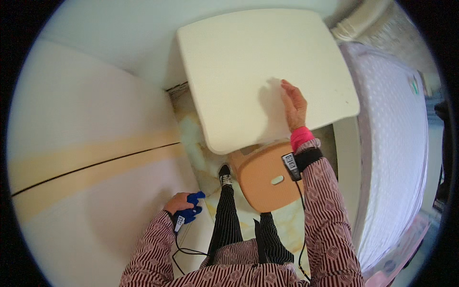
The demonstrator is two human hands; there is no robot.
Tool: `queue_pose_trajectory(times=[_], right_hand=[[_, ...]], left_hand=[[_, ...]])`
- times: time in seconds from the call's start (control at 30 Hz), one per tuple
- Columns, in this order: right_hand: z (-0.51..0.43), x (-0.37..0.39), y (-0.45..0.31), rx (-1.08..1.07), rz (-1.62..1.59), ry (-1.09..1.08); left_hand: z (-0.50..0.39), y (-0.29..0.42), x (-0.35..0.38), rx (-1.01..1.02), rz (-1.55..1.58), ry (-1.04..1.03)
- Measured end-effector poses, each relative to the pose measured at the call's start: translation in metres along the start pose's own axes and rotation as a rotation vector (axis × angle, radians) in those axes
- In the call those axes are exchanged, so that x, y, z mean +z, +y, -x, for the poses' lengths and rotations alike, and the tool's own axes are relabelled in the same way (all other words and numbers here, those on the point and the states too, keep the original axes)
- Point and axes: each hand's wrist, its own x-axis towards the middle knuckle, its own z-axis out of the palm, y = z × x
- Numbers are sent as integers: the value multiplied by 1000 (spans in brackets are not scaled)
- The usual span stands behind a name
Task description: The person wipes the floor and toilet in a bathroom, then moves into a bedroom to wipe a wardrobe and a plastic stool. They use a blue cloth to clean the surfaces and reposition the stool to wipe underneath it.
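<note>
My left hand is closed around a crumpled blue cloth, low beside my left leg and near the pale panelled surface at my left. Over the cream-coloured tabletop, my right hand has its fingers loosely curved and the thumb a little apart. No object shows in it, though its palm side is partly turned from view. A shadow of this hand falls on the tabletop to its left. Each wrist carries a black strap with a tag and a cable.
An orange stool with a slot in its seat stands partly under the table's near edge. On the right is a mattress with a white dotted cover. A large pale panel with a dark seam fills the left side. Black cables hang near my body.
</note>
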Motion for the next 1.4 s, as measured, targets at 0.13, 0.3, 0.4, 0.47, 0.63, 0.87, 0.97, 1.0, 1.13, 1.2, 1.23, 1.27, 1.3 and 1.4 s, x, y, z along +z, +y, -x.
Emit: queue_pose_trajectory(times=[0.13,0.3,0.4,0.47,0.63,0.87,0.97,1.0,1.13,1.2,1.23,1.27,1.3,1.4], right_hand=[[72,-52,-11,187,189,-2],[277,-170,14,347,509,-65],[345,-203,34,609,578,48],[360,-196,38,749,535,57],[321,-137,62,1099,148,219],[250,-114,131,746,-11,295],[219,-101,98,491,-124,265],[207,-92,78,489,-166,269],[147,-55,5,447,-235,370],[121,-54,-10,445,-207,338],[112,-60,-10,458,-205,277],[106,-67,-6,451,-186,240],[105,-78,2,499,-222,222],[115,-119,38,606,-237,184]], left_hand=[[12,59,-12,-152,764,292],[4,140,-29,176,1133,617],[-30,153,-71,202,1240,763],[-26,126,-93,169,1256,821],[8,38,-83,129,1249,946],[13,34,53,-76,1308,897],[29,51,60,-35,1349,922],[36,57,55,-30,1367,937],[51,82,25,80,1409,800],[55,89,14,85,1380,829],[55,91,11,21,1369,851],[57,91,10,51,1316,848],[55,91,10,32,1267,870],[46,90,16,-2,1143,892]])
